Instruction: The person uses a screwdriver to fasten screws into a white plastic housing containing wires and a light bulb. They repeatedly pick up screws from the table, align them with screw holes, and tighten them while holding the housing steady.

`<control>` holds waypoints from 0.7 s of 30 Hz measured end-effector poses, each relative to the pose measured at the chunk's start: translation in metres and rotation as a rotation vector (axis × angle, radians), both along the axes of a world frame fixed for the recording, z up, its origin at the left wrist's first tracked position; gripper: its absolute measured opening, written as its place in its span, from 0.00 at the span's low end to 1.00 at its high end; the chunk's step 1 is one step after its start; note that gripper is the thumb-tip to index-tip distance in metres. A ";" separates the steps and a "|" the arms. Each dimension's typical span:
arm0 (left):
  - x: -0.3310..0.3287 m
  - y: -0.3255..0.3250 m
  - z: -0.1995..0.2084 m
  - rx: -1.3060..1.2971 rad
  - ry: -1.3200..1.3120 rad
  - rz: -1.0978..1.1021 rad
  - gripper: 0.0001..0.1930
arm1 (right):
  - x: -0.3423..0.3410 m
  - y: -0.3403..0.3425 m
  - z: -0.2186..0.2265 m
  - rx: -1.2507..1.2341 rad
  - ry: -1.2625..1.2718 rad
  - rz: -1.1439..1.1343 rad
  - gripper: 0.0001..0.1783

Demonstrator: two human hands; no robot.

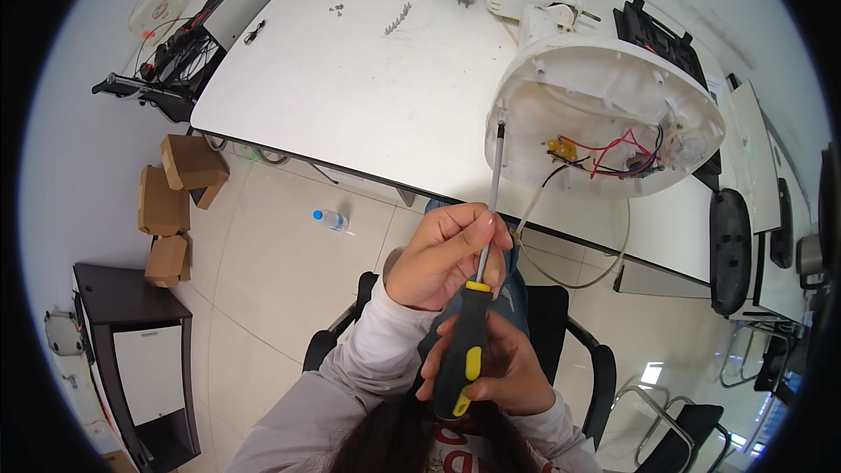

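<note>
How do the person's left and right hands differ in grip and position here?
Grip: the left hand pinches the metal shaft, while the right hand holds the thick handle. Position: the left hand is farther forward, nearer the white housing; the right hand is closer to the person's body. Shared: both are bare, come out of pale sleeves and hold the same screwdriver.

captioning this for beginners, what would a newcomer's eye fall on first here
Probably the black-and-yellow screwdriver, low centre, held by the right grip and, higher up, the left grip. It points up to the open white housing, upper right, with coloured wires inside. A blue-capped bottle on the floor, left of centre, may catch the eye next.
</note>
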State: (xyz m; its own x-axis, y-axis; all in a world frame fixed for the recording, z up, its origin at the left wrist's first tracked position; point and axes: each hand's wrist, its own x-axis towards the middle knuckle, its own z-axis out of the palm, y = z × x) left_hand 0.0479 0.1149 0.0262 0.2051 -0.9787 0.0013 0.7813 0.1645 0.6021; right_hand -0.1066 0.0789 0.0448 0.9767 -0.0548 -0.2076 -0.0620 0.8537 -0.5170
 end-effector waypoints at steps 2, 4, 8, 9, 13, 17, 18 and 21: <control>0.001 0.001 0.002 0.028 -0.009 -0.017 0.17 | 0.000 0.003 -0.004 -0.050 0.020 -0.040 0.39; 0.000 0.001 0.009 0.086 -0.040 -0.021 0.18 | 0.000 0.004 -0.004 -0.111 0.051 -0.085 0.42; -0.007 -0.003 0.013 0.183 -0.251 0.142 0.15 | 0.001 0.007 -0.003 -0.230 0.117 -0.157 0.46; -0.007 -0.003 0.007 0.178 -0.325 0.198 0.15 | 0.002 0.007 -0.003 -0.255 0.129 -0.170 0.47; -0.005 -0.001 0.005 0.261 -0.431 0.215 0.13 | 0.003 0.007 -0.004 -0.308 0.098 -0.142 0.46; -0.006 -0.003 0.004 0.219 -0.350 0.224 0.13 | 0.000 -0.002 0.001 -0.022 -0.007 0.016 0.48; -0.005 -0.002 0.006 0.202 -0.315 0.211 0.13 | 0.000 -0.003 0.006 0.125 -0.035 0.037 0.49; -0.004 -0.001 0.011 0.173 -0.245 0.149 0.14 | -0.001 -0.005 0.019 0.226 0.064 0.039 0.50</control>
State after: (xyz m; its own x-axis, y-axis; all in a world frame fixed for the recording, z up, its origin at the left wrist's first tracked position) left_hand 0.0442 0.1135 0.0368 0.3601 -0.9281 -0.0951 0.5848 0.1451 0.7981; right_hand -0.1077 0.0743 0.0641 0.9617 0.0376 -0.2716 -0.1236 0.9436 -0.3070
